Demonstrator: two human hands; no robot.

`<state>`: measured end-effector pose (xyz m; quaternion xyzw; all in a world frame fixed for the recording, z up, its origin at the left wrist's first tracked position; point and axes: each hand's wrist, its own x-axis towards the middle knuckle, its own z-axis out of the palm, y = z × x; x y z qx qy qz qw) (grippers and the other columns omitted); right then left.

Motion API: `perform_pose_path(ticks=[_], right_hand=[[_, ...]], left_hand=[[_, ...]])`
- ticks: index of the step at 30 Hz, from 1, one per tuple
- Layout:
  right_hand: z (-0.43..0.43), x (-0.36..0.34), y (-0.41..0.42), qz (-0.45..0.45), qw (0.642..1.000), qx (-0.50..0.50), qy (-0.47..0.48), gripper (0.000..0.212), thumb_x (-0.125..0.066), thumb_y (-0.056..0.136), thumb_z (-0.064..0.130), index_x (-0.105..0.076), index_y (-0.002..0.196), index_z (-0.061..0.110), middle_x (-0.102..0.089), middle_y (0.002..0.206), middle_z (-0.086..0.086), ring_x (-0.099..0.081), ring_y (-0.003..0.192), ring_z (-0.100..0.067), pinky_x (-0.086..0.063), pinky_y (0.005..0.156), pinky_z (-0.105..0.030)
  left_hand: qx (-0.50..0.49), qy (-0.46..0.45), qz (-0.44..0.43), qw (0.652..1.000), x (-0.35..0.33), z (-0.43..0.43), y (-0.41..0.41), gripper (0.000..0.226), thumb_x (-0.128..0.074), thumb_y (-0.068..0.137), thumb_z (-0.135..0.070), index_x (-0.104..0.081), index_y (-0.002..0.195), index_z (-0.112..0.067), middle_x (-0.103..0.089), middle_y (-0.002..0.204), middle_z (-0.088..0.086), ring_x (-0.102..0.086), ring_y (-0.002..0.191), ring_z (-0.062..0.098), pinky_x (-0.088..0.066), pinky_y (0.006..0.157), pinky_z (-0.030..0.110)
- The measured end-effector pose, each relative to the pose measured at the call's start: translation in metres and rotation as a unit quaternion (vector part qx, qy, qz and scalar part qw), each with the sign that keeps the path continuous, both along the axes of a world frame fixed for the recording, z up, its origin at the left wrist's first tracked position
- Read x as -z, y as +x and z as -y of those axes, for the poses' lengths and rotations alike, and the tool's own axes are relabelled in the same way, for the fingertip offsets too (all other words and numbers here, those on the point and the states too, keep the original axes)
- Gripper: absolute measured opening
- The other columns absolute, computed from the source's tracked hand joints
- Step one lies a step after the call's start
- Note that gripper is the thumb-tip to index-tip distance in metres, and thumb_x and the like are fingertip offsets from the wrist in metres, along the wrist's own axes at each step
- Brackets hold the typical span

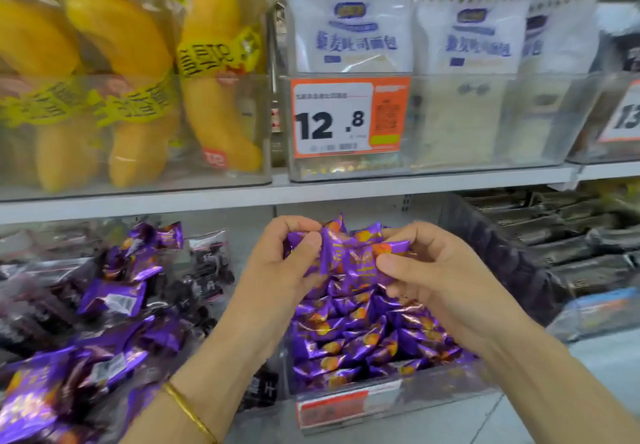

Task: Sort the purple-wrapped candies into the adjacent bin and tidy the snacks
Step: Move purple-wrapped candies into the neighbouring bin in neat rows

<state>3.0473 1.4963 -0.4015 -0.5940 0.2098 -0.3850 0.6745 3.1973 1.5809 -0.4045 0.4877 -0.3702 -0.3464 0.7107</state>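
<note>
Left hand [277,270] and right hand [436,277] both pinch one candy bunch [349,256] in their grip, directly above the full bin [415,391], so it likely need only drop straight down.

Bright even light, blurred edges
</note>
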Motion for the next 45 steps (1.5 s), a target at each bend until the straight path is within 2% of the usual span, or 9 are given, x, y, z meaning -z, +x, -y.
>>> perform_pose_path(ticks=[3, 6, 11, 15, 21, 26, 34, 42, 45], right_hand=[[0.038, -0.004, -0.03, -0.017, 0.995, 0.094, -0.036, 0.02, -0.066, 0.068, -0.006, -0.054, 0.073, 0.01, -0.065, 0.064, 0.003, -0.062, 0.054, -0.008, -0.052, 0.048, -0.018], [0.082, 0.001, -0.05, -0.055, 0.982, 0.173, -0.054, 0.027, -0.06, 0.079, -0.014, -0.053, 0.08, 0.012, -0.064, 0.061, 0.006, -0.06, 0.05, -0.007, -0.051, 0.046, -0.017], [0.128, 0.031, -0.046, -0.179, 0.972, 0.147, -0.025, 0.036, -0.058, 0.082, -0.014, -0.055, 0.109, 0.01, -0.054, 0.086, -0.004, -0.056, 0.059, -0.014, -0.052, 0.046, -0.019], [0.148, 0.054, -0.043, -0.277, 0.953, 0.118, 0.007, 0.028, -0.057, 0.085, -0.011, -0.061, 0.106, 0.008, -0.058, 0.083, -0.004, -0.056, 0.066, -0.015, -0.053, 0.051, -0.02], [0.155, 0.073, -0.026, -0.278, 0.952, 0.125, 0.032, 0.03, -0.059, 0.084, -0.01, -0.057, 0.112, 0.002, -0.057, 0.092, -0.011, -0.061, 0.071, -0.019, -0.056, 0.05, -0.023], [0.155, 0.08, -0.027, -0.38, 0.894, 0.213, -0.108, 0.028, -0.073, 0.076, -0.001, -0.057, 0.097, 0.007, -0.053, 0.075, 0.001, -0.052, 0.066, -0.007, -0.044, 0.056, -0.017], [0.155, 0.083, -0.027, -0.304, 0.93, 0.207, -0.006, 0.021, -0.068, 0.079, -0.005, -0.052, 0.081, 0.008, -0.059, 0.084, -0.011, -0.062, 0.069, -0.016, -0.054, 0.05, -0.017], [0.148, 0.084, -0.024, -0.385, 0.899, 0.198, -0.069, 0.022, -0.07, 0.079, 0.0, -0.05, 0.078, 0.01, -0.055, 0.08, -0.007, -0.061, 0.078, -0.021, -0.056, 0.07, -0.033], [0.143, 0.081, -0.025, -0.42, 0.881, 0.195, -0.097, 0.028, -0.073, 0.077, 0.004, -0.05, 0.091, 0.009, -0.054, 0.083, -0.005, -0.06, 0.082, -0.022, -0.056, 0.07, -0.034]], left_hand=[[-0.003, 0.026, 0.0, 1.0, 0.003, 0.018, -0.01, 0.01, -0.046, 0.095, -0.004, -0.054, 0.089, -0.008, -0.043, 0.08, 0.008, -0.063, 0.064, 0.009, -0.055, 0.086, 0.038], [0.005, 0.062, 0.037, 0.997, 0.006, 0.034, -0.017, 0.009, -0.048, 0.095, -0.008, -0.055, 0.09, -0.012, -0.044, 0.088, 0.004, -0.068, 0.07, 0.009, -0.052, 0.091, 0.038], [0.028, 0.099, 0.034, 0.994, 0.015, 0.049, -0.026, 0.007, -0.05, 0.093, -0.003, -0.056, 0.093, -0.007, -0.038, 0.086, 0.004, -0.065, 0.061, 0.004, -0.051, 0.092, 0.04], [0.041, 0.125, 0.02, 0.991, 0.024, 0.049, -0.025, 0.008, -0.053, 0.091, -0.003, -0.058, 0.097, -0.006, -0.044, 0.093, 0.002, -0.068, 0.064, 0.008, -0.052, 0.09, 0.041], [0.051, 0.136, 0.008, 0.989, 0.028, 0.049, -0.026, 0.009, -0.053, 0.09, -0.002, -0.059, 0.094, -0.007, -0.04, 0.08, 0.001, -0.06, 0.05, 0.004, -0.05, 0.092, 0.045], [0.051, 0.136, -0.016, 0.989, 0.029, 0.051, -0.027, 0.01, -0.053, 0.09, -0.001, -0.059, 0.094, -0.007, -0.042, 0.078, 0.003, -0.06, 0.051, 0.004, -0.051, 0.091, 0.046], [0.056, 0.14, -0.046, 0.987, 0.028, 0.051, -0.028, 0.019, -0.052, 0.087, 0.009, -0.058, 0.096, -0.006, -0.048, 0.081, 0.007, -0.064, 0.055, 0.006, -0.051, 0.091, 0.043], [0.064, 0.151, -0.032, 0.986, 0.028, 0.046, -0.028, 0.02, -0.053, 0.088, 0.007, -0.057, 0.099, -0.009, -0.048, 0.083, 0.008, -0.064, 0.054, 0.007, -0.049, 0.093, 0.043], [0.071, 0.152, -0.022, 0.986, 0.028, 0.046, -0.028, 0.02, -0.054, 0.088, 0.005, -0.057, 0.099, -0.011, -0.052, 0.097, 0.005, -0.065, 0.057, 0.007, -0.049, 0.094, 0.043]])
